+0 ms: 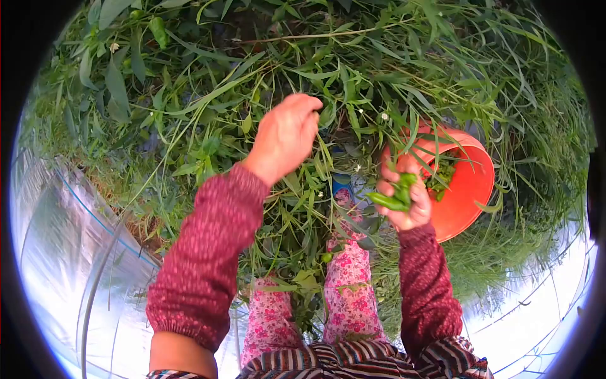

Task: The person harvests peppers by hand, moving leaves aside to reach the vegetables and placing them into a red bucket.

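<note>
My right hand (413,211) is closed around several green peppers (399,197), palm turned up. It is just left of an orange-red bucket (475,183), which lies tilted with its mouth toward me and more green peppers (442,180) inside. Among the plants, my left hand (285,136) is held back side up with the fingers curled together. What its fingertips pinch, if anything, is hidden. Long narrow leaves (325,158) hang close to that hand.
Dense pepper plants and tall grass fill the ground ahead. Another green pepper (159,31) hangs at the upper left. Translucent plastic sheeting (69,252) with a blue line borders the left side. My legs in flowered trousers (355,284) stand among the plants.
</note>
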Action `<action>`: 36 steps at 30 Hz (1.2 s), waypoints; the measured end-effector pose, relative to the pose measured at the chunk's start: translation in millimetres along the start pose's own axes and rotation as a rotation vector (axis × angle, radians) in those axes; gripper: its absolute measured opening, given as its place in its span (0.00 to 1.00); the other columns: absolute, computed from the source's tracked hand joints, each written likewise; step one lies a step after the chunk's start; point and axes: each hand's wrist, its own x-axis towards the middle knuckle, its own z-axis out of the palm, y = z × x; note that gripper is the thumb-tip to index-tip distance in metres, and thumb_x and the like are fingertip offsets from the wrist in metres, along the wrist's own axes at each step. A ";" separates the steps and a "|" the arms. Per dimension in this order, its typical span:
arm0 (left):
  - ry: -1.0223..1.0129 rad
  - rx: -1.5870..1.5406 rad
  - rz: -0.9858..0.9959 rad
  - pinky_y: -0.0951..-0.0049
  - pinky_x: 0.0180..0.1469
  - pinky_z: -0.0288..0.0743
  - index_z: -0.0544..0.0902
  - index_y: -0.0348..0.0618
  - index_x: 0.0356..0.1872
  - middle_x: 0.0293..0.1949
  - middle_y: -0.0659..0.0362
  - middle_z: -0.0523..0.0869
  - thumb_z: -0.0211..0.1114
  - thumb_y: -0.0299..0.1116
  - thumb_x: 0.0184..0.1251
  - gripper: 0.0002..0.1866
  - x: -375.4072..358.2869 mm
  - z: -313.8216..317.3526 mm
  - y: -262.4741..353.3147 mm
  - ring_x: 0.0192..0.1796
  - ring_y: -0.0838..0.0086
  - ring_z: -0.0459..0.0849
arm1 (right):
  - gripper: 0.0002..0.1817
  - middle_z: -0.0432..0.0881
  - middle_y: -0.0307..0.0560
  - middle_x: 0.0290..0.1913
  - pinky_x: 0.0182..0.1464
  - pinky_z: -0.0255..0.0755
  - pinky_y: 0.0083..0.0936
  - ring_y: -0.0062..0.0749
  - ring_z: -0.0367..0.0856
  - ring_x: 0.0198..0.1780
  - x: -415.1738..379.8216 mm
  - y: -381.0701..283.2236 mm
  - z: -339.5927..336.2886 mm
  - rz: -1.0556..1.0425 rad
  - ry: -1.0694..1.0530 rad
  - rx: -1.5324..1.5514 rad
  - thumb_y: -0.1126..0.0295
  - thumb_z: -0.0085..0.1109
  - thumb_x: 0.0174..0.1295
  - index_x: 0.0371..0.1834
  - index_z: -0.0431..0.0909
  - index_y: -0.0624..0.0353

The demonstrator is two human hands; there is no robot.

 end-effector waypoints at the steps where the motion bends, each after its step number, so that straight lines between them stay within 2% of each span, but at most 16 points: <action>1: 0.008 0.055 -0.065 0.61 0.48 0.76 0.80 0.36 0.40 0.42 0.47 0.81 0.54 0.25 0.59 0.10 9.6 8.4 -27.4 0.43 0.52 0.81 | 0.21 0.64 0.44 0.45 0.36 0.81 0.43 0.38 0.75 0.45 -19.2 -17.0 -4.4 -0.030 0.029 -0.061 0.71 0.61 0.57 0.53 0.68 0.47; 4: -0.224 0.262 -0.625 0.61 0.55 0.72 0.81 0.35 0.43 0.48 0.40 0.80 0.55 0.26 0.56 0.14 44.7 26.8 -88.6 0.52 0.50 0.79 | 0.23 0.69 0.43 0.47 0.38 0.80 0.38 0.33 0.74 0.47 -73.4 -73.6 -20.5 -0.038 0.362 -0.436 0.71 0.60 0.57 0.56 0.68 0.45; 6: -0.252 0.231 -0.645 0.60 0.57 0.71 0.77 0.33 0.49 0.52 0.40 0.78 0.55 0.26 0.57 0.17 49.0 37.2 -100.3 0.55 0.50 0.77 | 0.25 0.70 0.42 0.49 0.41 0.78 0.36 0.29 0.73 0.49 -88.7 -95.5 -19.8 0.018 0.545 -0.642 0.72 0.60 0.58 0.60 0.67 0.42; 8: -0.231 0.122 -0.563 0.60 0.58 0.71 0.75 0.32 0.51 0.53 0.40 0.77 0.55 0.25 0.57 0.19 49.1 58.5 -104.1 0.56 0.50 0.76 | 0.29 0.73 0.44 0.54 0.50 0.76 0.31 0.26 0.73 0.55 -90.4 -103.7 -18.5 0.358 0.877 -1.412 0.73 0.57 0.60 0.66 0.63 0.48; 9: -0.228 0.034 -0.501 0.60 0.58 0.70 0.75 0.32 0.51 0.53 0.40 0.77 0.56 0.24 0.56 0.19 49.6 71.7 -105.7 0.56 0.50 0.76 | 0.29 0.73 0.44 0.54 0.50 0.76 0.31 0.26 0.73 0.55 -87.1 -99.5 -16.0 0.371 0.874 -1.425 0.73 0.57 0.60 0.66 0.63 0.48; 11: -0.307 0.037 -0.501 0.60 0.58 0.70 0.74 0.32 0.51 0.54 0.42 0.75 0.56 0.23 0.55 0.19 53.4 79.7 -85.1 0.57 0.51 0.75 | 0.30 0.73 0.42 0.59 0.54 0.72 0.27 0.22 0.74 0.55 -75.8 -84.9 -9.9 0.004 0.687 -1.637 0.74 0.55 0.63 0.69 0.60 0.54; 13: -0.304 0.015 -0.557 0.60 0.59 0.70 0.73 0.32 0.52 0.57 0.44 0.72 0.56 0.22 0.55 0.21 53.8 87.4 -80.5 0.60 0.51 0.72 | 0.22 0.75 0.43 0.58 0.52 0.73 0.25 0.24 0.75 0.55 -62.1 -74.9 -6.5 -0.069 0.702 -1.531 0.74 0.52 0.65 0.64 0.67 0.58; 17: -0.305 0.033 -0.485 0.61 0.60 0.69 0.75 0.33 0.52 0.57 0.44 0.73 0.56 0.23 0.55 0.20 43.7 98.7 -97.2 0.60 0.53 0.72 | 0.11 0.79 0.39 0.37 0.35 0.74 0.21 0.23 0.78 0.36 -26.4 -16.7 15.0 -0.271 0.787 -1.496 0.74 0.57 0.62 0.48 0.74 0.63; 19: -0.313 0.072 -0.440 0.61 0.60 0.69 0.76 0.34 0.51 0.56 0.44 0.74 0.56 0.24 0.55 0.20 37.3 100.4 -96.7 0.59 0.53 0.74 | 0.11 0.79 0.42 0.32 0.33 0.73 0.23 0.25 0.77 0.29 -17.8 -22.0 41.0 -0.061 0.675 -2.184 0.75 0.59 0.60 0.45 0.76 0.63; 22: -0.371 0.061 -0.348 0.57 0.54 0.72 0.76 0.36 0.49 0.45 0.43 0.80 0.56 0.30 0.58 0.17 23.7 106.5 -94.4 0.50 0.48 0.78 | 0.10 0.79 0.48 0.30 0.31 0.73 0.27 0.29 0.78 0.27 -1.2 -18.6 93.3 -0.015 0.459 -2.372 0.75 0.61 0.57 0.42 0.77 0.63; 26: -0.431 0.067 -0.318 0.58 0.53 0.73 0.79 0.35 0.41 0.47 0.44 0.79 0.56 0.26 0.55 0.13 21.0 113.5 -91.1 0.54 0.52 0.78 | 0.11 0.80 0.53 0.38 0.41 0.75 0.33 0.48 0.80 0.38 87.2 23.3 98.6 -0.330 -0.206 -2.216 0.79 0.57 0.53 0.42 0.77 0.62; 28: -0.608 0.106 -0.134 0.61 0.57 0.71 0.76 0.38 0.49 0.51 0.46 0.78 0.56 0.32 0.60 0.17 22.1 100.4 -89.7 0.56 0.56 0.76 | 0.15 0.78 0.59 0.49 0.54 0.72 0.37 0.53 0.76 0.52 149.2 39.6 61.2 -0.113 -0.459 -2.195 0.77 0.55 0.54 0.47 0.76 0.63; 31: -0.492 -0.081 -0.131 0.63 0.63 0.66 0.72 0.42 0.57 0.59 0.50 0.75 0.51 0.41 0.67 0.21 23.5 100.0 -114.4 0.62 0.63 0.73 | 0.20 0.75 0.57 0.55 0.58 0.69 0.41 0.50 0.75 0.57 229.7 45.8 0.9 -0.040 -0.610 -2.759 0.74 0.57 0.51 0.51 0.76 0.58; 33: -0.551 -0.025 -0.414 0.65 0.65 0.65 0.70 0.40 0.60 0.61 0.49 0.73 0.49 0.40 0.68 0.23 37.1 57.8 -110.9 0.62 0.61 0.73 | 0.25 0.70 0.56 0.62 0.64 0.63 0.39 0.48 0.71 0.62 252.2 42.5 33.9 0.460 -0.331 -2.945 0.75 0.55 0.51 0.56 0.74 0.54; 35: -0.191 -0.238 -0.455 0.67 0.64 0.66 0.69 0.49 0.63 0.63 0.51 0.70 0.54 0.29 0.65 0.23 47.6 50.0 -143.8 0.61 0.64 0.72 | 0.29 0.63 0.48 0.69 0.69 0.54 0.38 0.36 0.57 0.71 264.2 17.5 6.1 0.071 -0.276 -3.063 0.76 0.54 0.53 0.63 0.69 0.52; 36: -0.187 -0.242 -0.444 0.68 0.64 0.66 0.67 0.48 0.65 0.64 0.51 0.70 0.53 0.26 0.65 0.25 60.2 37.6 -156.9 0.62 0.64 0.72 | 0.31 0.60 0.46 0.70 0.69 0.56 0.37 0.37 0.56 0.72 270.1 3.4 -3.0 0.076 -0.318 -3.144 0.77 0.50 0.57 0.67 0.63 0.50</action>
